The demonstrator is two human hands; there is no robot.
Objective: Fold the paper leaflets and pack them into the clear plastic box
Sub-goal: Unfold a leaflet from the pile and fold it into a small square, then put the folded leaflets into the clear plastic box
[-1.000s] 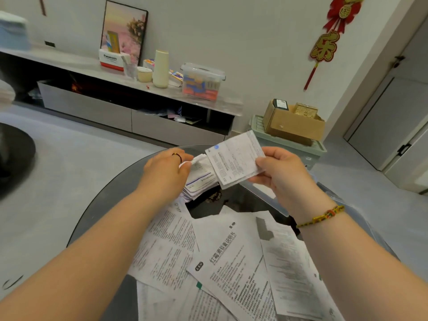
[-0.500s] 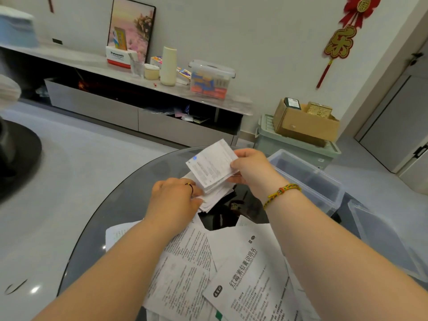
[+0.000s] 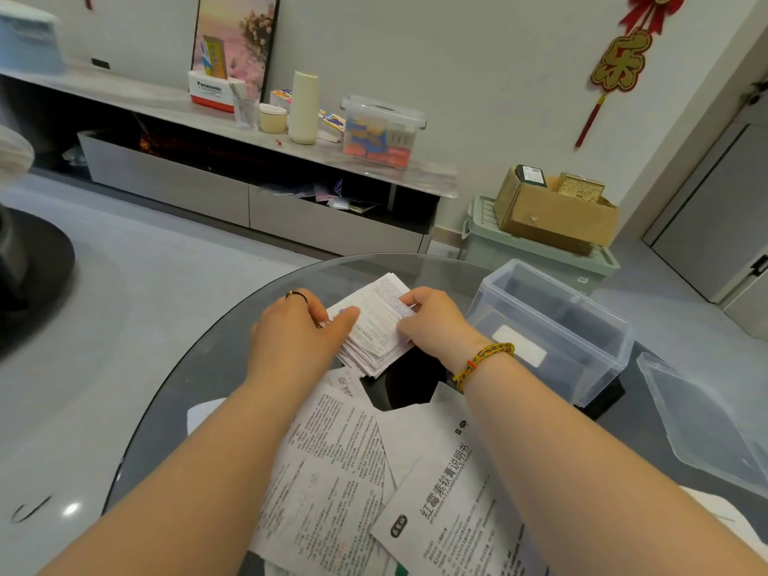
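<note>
Stack of folded leaflets (image 3: 374,326) sits on the table (image 3: 199,367), gripped by left hand (image 3: 299,330) and right hand (image 3: 432,322); box (image 3: 552,322) stands unpacked, several open leaflets (image 3: 332,471) remain to fold.

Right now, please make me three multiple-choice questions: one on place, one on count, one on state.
1. Where is the clear box from the folded stack? A) left B) right C) on top
2. How many hands hold the stack? A) none B) one C) two
3. The box is: A) lidded B) open C) overturned
Answers: B, it stands past the right hand; C, the left hand grips too; B, its lid lies beside it.
</note>
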